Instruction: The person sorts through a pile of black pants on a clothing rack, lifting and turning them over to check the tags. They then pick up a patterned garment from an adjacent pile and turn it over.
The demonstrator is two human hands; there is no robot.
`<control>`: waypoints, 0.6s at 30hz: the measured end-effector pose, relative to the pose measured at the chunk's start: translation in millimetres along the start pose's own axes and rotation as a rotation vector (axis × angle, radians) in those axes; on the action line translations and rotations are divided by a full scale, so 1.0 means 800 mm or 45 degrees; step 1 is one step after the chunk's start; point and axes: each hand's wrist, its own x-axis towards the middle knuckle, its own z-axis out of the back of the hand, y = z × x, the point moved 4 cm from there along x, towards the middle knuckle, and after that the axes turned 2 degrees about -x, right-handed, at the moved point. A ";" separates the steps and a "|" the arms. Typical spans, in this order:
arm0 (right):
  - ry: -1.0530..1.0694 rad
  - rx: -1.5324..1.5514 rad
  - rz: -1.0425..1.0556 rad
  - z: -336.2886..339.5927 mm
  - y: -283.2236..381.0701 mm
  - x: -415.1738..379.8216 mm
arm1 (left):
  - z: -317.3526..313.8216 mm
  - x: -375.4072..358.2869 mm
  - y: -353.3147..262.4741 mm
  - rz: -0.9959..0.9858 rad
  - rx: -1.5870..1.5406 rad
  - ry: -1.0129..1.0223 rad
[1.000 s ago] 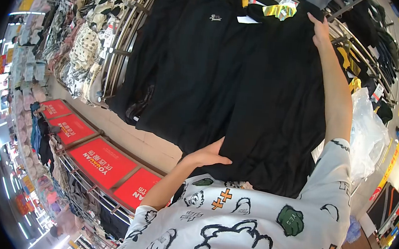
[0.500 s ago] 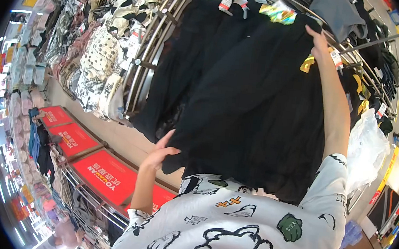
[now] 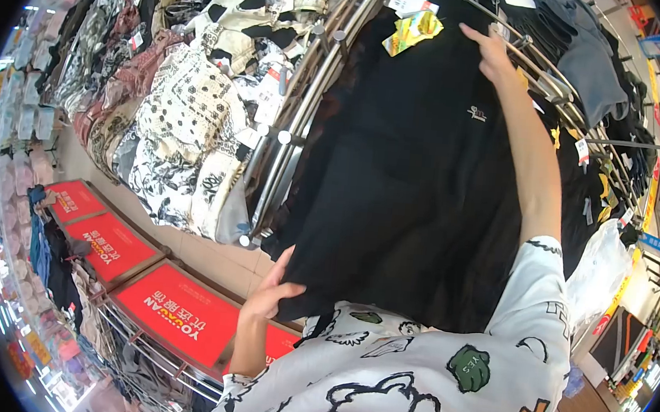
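A black garment (image 3: 404, 165) is spread out flat in front of me, with a small white logo near its upper right. A shiny yellow tag (image 3: 413, 33) and a white label lie at its top edge. My left hand (image 3: 266, 291) is closed on the lower left corner, thumb over the cloth and the other fingers partly behind it. At the top right corner, my right hand (image 3: 494, 57) grips the edge, its fingertips pointing left; part of its grip is hidden. The garment's lower edge reaches my white printed shirt (image 3: 402, 369).
Patterned light clothes (image 3: 189, 115) with price tags hang to the left, beside a metal rack rail (image 3: 308, 102). More dark clothes and a grey garment (image 3: 592, 80) hang at the right. Red sign panels (image 3: 172, 310) line the lower left. A clear plastic bag (image 3: 604, 253) hangs at right.
The black garment looks smoother, and its white logo now shows. My right hand appears further left along the top, and my left hand sits lower. The view has shifted, with the racks appearing further right.
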 end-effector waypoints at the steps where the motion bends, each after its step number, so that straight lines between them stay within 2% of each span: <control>1: -0.067 -0.109 -0.031 -0.019 -0.011 0.010 | 0.011 0.013 0.007 0.021 -0.024 -0.123; 2: -0.072 -0.354 -0.003 -0.028 -0.027 0.021 | 0.039 0.034 0.034 -0.037 0.033 -0.259; 3: -0.076 -0.599 0.019 -0.033 -0.050 0.033 | 0.054 0.050 0.046 -0.144 0.258 -0.384; 5: -0.441 -1.110 -0.116 -0.027 -0.114 0.066 | 0.034 0.052 0.012 -0.599 1.270 -0.643; 6: -0.463 -1.143 -0.035 -0.043 -0.114 0.052 | 0.016 0.050 -0.005 -0.610 1.416 -0.678; 9: -0.485 -1.397 -0.027 -0.067 -0.096 0.040 | 0.016 0.058 0.005 -0.356 1.474 -0.547; 10: -0.513 -1.385 0.054 -0.069 -0.086 0.042 | 0.012 0.056 0.002 -0.293 1.451 -0.559; 13: -0.629 -1.329 0.342 -0.073 -0.060 0.039 | 0.023 0.044 -0.003 -0.565 1.347 -0.496; 14: -0.748 -1.289 0.483 -0.079 -0.060 0.033 | 0.025 0.038 -0.008 -0.599 1.231 -0.531; 15: -0.864 -1.243 0.629 -0.089 -0.060 0.028 | 0.026 0.037 -0.010 -0.606 1.409 -0.520; 17: -0.877 -1.375 0.850 -0.131 -0.047 -0.029 | 0.028 0.036 -0.017 -0.635 1.772 -0.491; 18: -0.686 -1.397 1.024 -0.153 -0.052 -0.063 | 0.032 0.036 -0.006 -0.505 1.934 -0.518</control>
